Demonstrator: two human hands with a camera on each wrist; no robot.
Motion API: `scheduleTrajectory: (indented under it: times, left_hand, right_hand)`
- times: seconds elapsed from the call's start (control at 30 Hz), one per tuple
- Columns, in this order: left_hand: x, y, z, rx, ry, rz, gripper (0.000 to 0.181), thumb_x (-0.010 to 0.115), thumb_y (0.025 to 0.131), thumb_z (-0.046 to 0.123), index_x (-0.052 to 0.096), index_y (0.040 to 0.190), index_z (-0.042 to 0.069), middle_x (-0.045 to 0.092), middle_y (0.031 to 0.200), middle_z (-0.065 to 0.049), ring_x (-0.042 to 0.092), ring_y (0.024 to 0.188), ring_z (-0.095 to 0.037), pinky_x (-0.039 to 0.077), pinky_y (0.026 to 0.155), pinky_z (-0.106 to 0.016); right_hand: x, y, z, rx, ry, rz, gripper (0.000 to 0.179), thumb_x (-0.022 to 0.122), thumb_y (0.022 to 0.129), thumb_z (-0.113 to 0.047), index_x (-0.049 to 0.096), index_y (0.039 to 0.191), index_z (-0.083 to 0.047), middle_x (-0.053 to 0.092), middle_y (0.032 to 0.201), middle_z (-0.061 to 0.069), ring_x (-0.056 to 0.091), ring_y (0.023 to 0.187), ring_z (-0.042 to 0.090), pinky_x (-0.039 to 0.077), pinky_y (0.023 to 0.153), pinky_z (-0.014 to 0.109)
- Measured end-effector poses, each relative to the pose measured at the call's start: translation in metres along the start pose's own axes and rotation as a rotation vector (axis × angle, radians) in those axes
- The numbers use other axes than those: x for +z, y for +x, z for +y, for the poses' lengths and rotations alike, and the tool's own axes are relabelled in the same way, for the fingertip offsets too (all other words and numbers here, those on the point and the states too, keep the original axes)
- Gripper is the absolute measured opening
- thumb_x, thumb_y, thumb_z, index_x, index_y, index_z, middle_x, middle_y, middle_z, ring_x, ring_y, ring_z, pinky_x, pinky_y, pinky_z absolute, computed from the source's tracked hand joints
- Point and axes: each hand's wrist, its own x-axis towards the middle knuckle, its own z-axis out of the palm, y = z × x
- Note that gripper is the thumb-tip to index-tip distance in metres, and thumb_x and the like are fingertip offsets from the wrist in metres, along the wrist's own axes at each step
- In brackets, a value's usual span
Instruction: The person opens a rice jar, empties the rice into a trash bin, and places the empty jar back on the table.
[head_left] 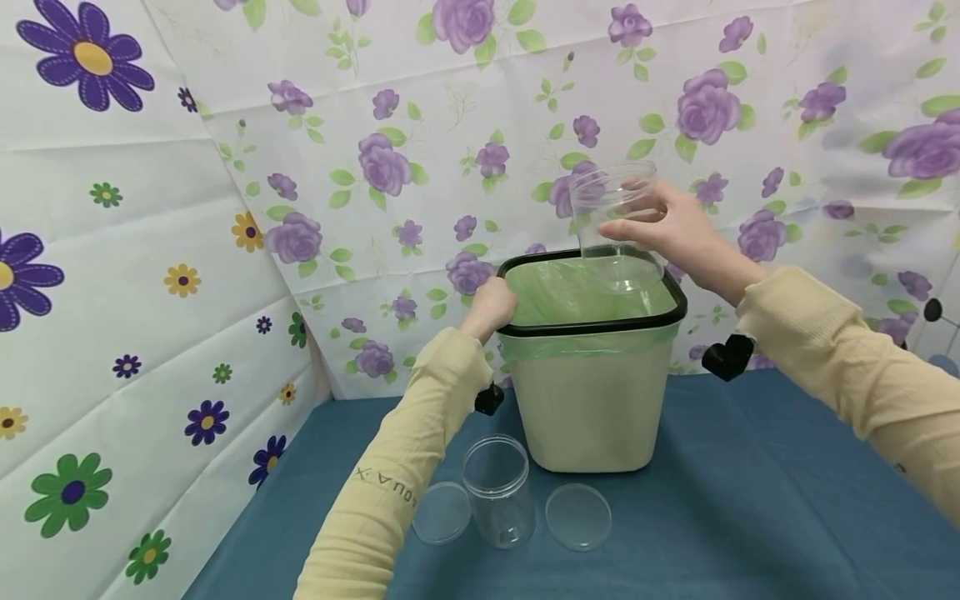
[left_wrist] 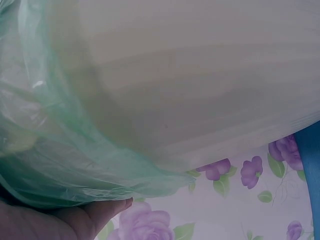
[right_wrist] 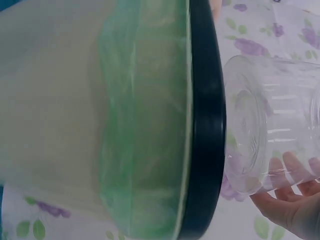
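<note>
My right hand holds a clear plastic jar by its side, over the mouth of a pale trash bin. In the right wrist view the jar shows its round base, next to the bin's black rim. No contents can be made out in it. At the bin's left corner, my left hand grips the rim, its fingers partly hidden. A green bag lines the bin and folds over the outside; in the left wrist view my left thumb lies against the bag.
A second clear jar stands lidless in front of the bin on the blue tablecloth. One clear round lid lies left of it and another lid right of it. A flowered curtain hangs close behind the bin.
</note>
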Motion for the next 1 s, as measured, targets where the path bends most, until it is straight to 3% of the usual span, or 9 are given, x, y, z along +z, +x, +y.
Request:
scheduleTrajectory:
  times: [0.13,0.23,0.37,0.47,0.5,0.57,0.63,0.87,1.0]
  left_hand:
    - [0.028,0.054,-0.029,0.065,-0.007,0.081,0.019,0.039,0.082,0.0,0.054,0.093,-0.003,0.044,0.071,-0.007,0.045,0.055,-0.016,0.043,0.049,-0.026]
    - [0.028,0.052,-0.028,0.068,-0.002,0.081,0.018,0.039,0.082,0.0,0.054,0.091,-0.002,0.047,0.072,-0.007,0.048,0.057,-0.017,0.043,0.049,-0.026]
    - [0.05,0.099,-0.049,0.042,0.032,0.06,0.019,0.041,0.084,0.003,0.056,0.096,0.0,0.05,0.075,-0.007,0.05,0.061,-0.02,0.045,0.051,-0.029]
    - [0.094,0.195,-0.094,0.061,0.058,0.092,0.017,0.044,0.081,0.007,0.056,0.093,0.005,0.051,0.075,-0.006,0.052,0.06,-0.021,0.044,0.046,-0.031]
    - [0.1,0.207,-0.099,0.058,0.062,0.094,0.017,0.044,0.081,0.008,0.056,0.094,0.005,0.052,0.075,-0.006,0.052,0.06,-0.022,0.045,0.047,-0.032]
    - [0.1,0.208,-0.1,0.052,0.06,0.082,0.02,0.045,0.082,0.008,0.055,0.098,0.004,0.052,0.076,-0.006,0.052,0.062,-0.022,0.045,0.048,-0.032]
    - [0.092,0.192,-0.092,0.051,0.052,0.07,0.023,0.045,0.083,0.008,0.056,0.103,0.003,0.051,0.078,-0.006,0.052,0.064,-0.022,0.045,0.051,-0.033]
    - [0.015,0.031,-0.015,0.044,0.024,0.015,0.035,0.039,0.085,-0.003,0.049,0.117,-0.011,0.051,0.083,-0.013,0.052,0.072,-0.024,0.046,0.062,-0.03]
    - [0.0,0.0,-0.001,0.019,0.008,0.003,0.032,0.039,0.087,-0.003,0.051,0.116,-0.009,0.047,0.076,-0.008,0.048,0.067,-0.02,0.045,0.061,-0.027]
  right_hand:
    - [0.003,-0.005,-0.002,-0.027,0.059,0.018,0.057,0.066,0.082,-0.035,0.045,0.124,-0.003,0.035,0.136,0.006,0.043,0.116,0.026,0.04,0.085,0.045]
    - [0.005,-0.009,-0.003,-0.046,0.083,0.034,0.047,0.065,0.083,-0.034,0.051,0.111,0.0,0.032,0.138,0.001,0.044,0.115,0.025,0.042,0.084,0.041]
    - [0.007,-0.015,-0.004,-0.064,0.124,0.044,0.046,0.065,0.083,-0.033,0.051,0.115,-0.001,0.036,0.135,0.004,0.046,0.113,0.025,0.044,0.083,0.038]
    - [0.008,-0.02,-0.005,-0.075,0.151,0.05,0.054,0.063,0.085,-0.031,0.043,0.129,-0.007,0.043,0.129,0.01,0.047,0.112,0.025,0.043,0.083,0.039]
    - [0.008,-0.022,-0.005,-0.078,0.161,0.053,0.057,0.063,0.085,-0.03,0.04,0.133,-0.011,0.045,0.126,0.011,0.048,0.111,0.025,0.043,0.084,0.04]
    - [0.009,-0.025,-0.006,-0.088,0.181,0.055,0.059,0.062,0.086,-0.028,0.037,0.136,-0.012,0.047,0.123,0.013,0.049,0.11,0.025,0.043,0.083,0.039]
    - [0.01,-0.029,-0.007,-0.098,0.193,0.056,0.057,0.061,0.086,-0.026,0.037,0.136,-0.012,0.048,0.122,0.013,0.05,0.109,0.025,0.045,0.082,0.037]
    - [0.011,-0.046,-0.013,-0.127,0.263,0.048,0.054,0.06,0.087,-0.019,0.038,0.136,-0.011,0.048,0.123,0.014,0.051,0.106,0.022,0.047,0.076,0.029]
    - [0.011,-0.061,-0.016,-0.15,0.245,0.047,0.053,0.059,0.087,-0.017,0.039,0.136,-0.013,0.05,0.123,0.011,0.052,0.105,0.021,0.047,0.075,0.027]
